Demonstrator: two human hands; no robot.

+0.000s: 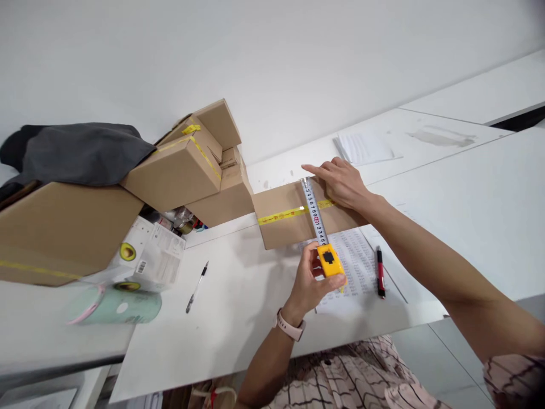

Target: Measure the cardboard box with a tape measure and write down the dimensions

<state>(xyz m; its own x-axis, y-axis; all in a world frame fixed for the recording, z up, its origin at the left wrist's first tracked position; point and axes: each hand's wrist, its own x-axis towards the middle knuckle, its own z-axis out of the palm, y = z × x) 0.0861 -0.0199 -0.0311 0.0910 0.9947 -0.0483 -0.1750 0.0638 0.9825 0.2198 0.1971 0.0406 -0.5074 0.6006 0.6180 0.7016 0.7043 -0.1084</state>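
My left hand [310, 282] is closed around a yellow tape measure [330, 261]. Its white blade [314, 213] is pulled out across the top of a brown cardboard box [283, 232] that has a strip of yellow printed tape along it. The blade's end lies at the far edge of the box. My right hand [338, 180] rests on the box's right part, beside the blade, with the index finger stretched out past the far edge. Some of its other fingers are bent and partly hidden. Beneath the box and the tape measure lies a printed sheet [357, 267].
A red and black pen [380, 272] lies on the sheet's right side, and a slim pen [197, 287] farther left. Larger cartons [170, 170], a dark cloth [85, 153], an avocado-printed box [147, 253] and a green cylinder [123, 305] crowd the left. Papers [366, 149] lie near the wall.
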